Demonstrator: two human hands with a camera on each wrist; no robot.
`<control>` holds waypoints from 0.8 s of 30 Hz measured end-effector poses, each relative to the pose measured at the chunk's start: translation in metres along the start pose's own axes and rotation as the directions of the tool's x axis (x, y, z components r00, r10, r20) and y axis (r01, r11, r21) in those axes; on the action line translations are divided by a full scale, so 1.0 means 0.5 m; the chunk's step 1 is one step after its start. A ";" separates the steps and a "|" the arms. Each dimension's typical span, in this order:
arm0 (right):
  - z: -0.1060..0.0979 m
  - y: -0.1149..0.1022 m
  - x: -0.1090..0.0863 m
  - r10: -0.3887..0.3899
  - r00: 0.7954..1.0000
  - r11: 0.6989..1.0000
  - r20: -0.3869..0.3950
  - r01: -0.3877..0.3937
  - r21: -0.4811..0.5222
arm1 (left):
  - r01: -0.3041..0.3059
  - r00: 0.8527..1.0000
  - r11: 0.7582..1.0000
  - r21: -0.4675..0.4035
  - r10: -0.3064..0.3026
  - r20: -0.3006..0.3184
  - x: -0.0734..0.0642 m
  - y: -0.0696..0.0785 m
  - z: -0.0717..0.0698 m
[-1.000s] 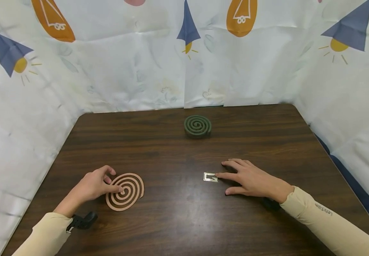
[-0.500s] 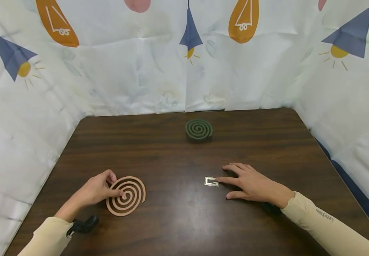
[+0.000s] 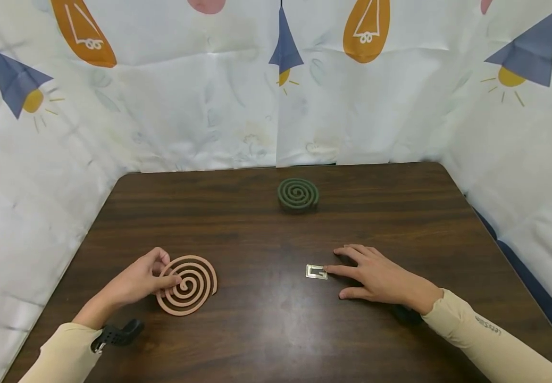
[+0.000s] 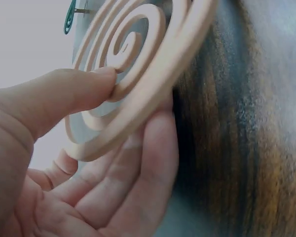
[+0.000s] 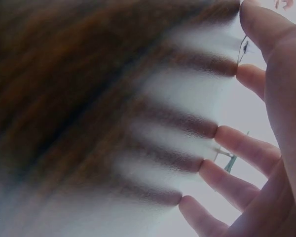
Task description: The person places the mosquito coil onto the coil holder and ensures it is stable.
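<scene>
My left hand point(image 3: 134, 282) holds a tan mosquito coil point(image 3: 206, 266) by its left side. The thumb lies over the spiral near its centre, and the other fingers are underneath, as the left wrist view shows. There the coil point(image 4: 155, 94) stands at a slant to the brown table. To the right, a small flat metal coil stand point(image 3: 310, 272) lies on the tabletop. My right hand point(image 3: 376, 276) has its fingers spread, with the index fingertip on the stand's right end. Fingertips of this hand point(image 5: 246, 153) meet the table in the right wrist view.
A thick green coil point(image 3: 298, 194), apparently a stack of spirals, sits near the back edge of the dark wooden table point(image 3: 237, 229). White patterned cloth point(image 3: 237, 106) hangs behind the table and along both sides.
My left fingers have slipped under the coil's left part, and the coil has shifted slightly in the grip. My right hand stays on the metal stand.
</scene>
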State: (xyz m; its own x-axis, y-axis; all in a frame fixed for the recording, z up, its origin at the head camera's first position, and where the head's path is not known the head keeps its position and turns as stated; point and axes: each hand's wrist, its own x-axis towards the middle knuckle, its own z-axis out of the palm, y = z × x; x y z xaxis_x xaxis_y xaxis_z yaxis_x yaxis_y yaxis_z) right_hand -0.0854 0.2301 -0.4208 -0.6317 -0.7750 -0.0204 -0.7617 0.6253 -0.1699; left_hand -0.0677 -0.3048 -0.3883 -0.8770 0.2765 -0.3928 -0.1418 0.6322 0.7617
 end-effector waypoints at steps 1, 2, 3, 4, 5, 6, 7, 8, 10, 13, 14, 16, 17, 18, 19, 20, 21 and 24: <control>0.000 0.000 0.000 0.000 1.000 1.000 0.001 0.000 -0.001 | 0.002 1.000 0.999 -0.041 -0.001 0.011 0.001 -0.003 0.000; 0.000 0.000 0.001 0.000 1.000 1.000 0.003 0.000 -0.002 | 0.002 1.000 0.997 -0.074 0.000 0.019 0.003 -0.007 0.001; 0.000 0.000 0.001 0.000 1.000 1.000 0.003 0.000 -0.003 | 0.005 1.000 0.995 -0.104 -0.002 0.024 0.004 -0.009 0.002; 0.000 0.000 0.002 0.000 1.000 1.000 0.004 0.000 -0.005 | 0.009 1.000 0.992 -0.128 -0.006 0.024 0.006 -0.012 0.003; 0.000 0.000 0.002 0.000 1.000 1.000 0.006 0.000 -0.006 | 0.012 1.000 0.990 -0.142 -0.010 0.020 0.007 -0.014 0.003; 0.000 0.000 0.002 0.000 1.000 1.000 0.006 0.000 -0.006 | 0.015 1.000 0.987 -0.158 -0.012 0.015 0.009 -0.015 0.004; 0.000 -0.001 0.002 0.001 1.000 1.000 0.007 -0.001 -0.005 | 0.016 1.000 0.985 -0.170 -0.016 0.006 0.010 -0.017 0.005; 0.000 -0.001 0.002 0.001 1.000 1.000 0.007 -0.001 -0.005 | 0.017 1.000 0.983 -0.181 -0.018 -0.003 0.012 -0.019 0.006; 0.000 -0.001 0.002 0.002 1.000 1.000 0.007 -0.002 -0.005 | 0.014 1.000 0.981 -0.192 -0.018 -0.022 0.014 -0.020 0.007; 0.000 -0.003 0.001 0.003 1.000 1.000 0.002 -0.003 -0.005 | 0.010 0.998 0.980 -0.200 -0.021 -0.055 0.013 -0.020 0.007; 0.000 -0.003 0.000 0.002 1.000 1.000 0.000 -0.002 -0.006 | 0.008 0.998 0.979 -0.204 -0.022 -0.067 0.013 -0.020 0.008; -0.001 -0.003 0.000 0.004 1.000 1.000 -0.001 -0.004 -0.005 | 0.002 0.996 0.978 -0.210 -0.020 -0.085 0.012 -0.021 0.009; -0.001 -0.003 0.000 0.005 1.000 1.000 0.000 -0.005 -0.003 | 0.000 0.996 0.976 -0.218 -0.020 -0.091 0.011 -0.021 0.010; -0.001 -0.003 0.000 0.006 1.000 1.000 0.003 -0.006 -0.002 | -0.003 0.995 0.974 -0.228 -0.020 -0.095 0.011 -0.021 0.011; -0.001 -0.003 0.000 0.006 1.000 1.000 0.005 -0.006 0.000 | -0.005 0.995 0.971 -0.240 -0.019 -0.098 0.011 -0.021 0.012; -0.001 -0.003 0.000 0.006 1.000 1.000 0.006 -0.006 0.001 | -0.007 0.995 0.966 -0.258 -0.018 -0.097 0.012 -0.020 0.013; -0.001 -0.003 0.000 0.006 1.000 1.000 0.008 -0.006 0.000 | -0.009 0.995 0.963 -0.271 -0.017 -0.094 0.012 -0.020 0.013; -0.001 -0.003 0.000 0.004 1.000 1.000 0.005 -0.004 0.000 | -0.008 0.996 0.949 -0.314 -0.019 -0.081 0.013 -0.019 0.015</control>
State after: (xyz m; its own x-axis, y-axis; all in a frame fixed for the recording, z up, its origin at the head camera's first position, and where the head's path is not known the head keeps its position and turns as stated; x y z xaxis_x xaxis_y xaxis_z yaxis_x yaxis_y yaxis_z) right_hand -0.0842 0.2294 -0.4201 -0.6342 -0.7727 -0.0265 -0.7588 0.6287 -0.1701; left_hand -0.0684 -0.3033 -0.4019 -0.9087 0.2048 -0.3638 -0.2721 0.3704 0.8881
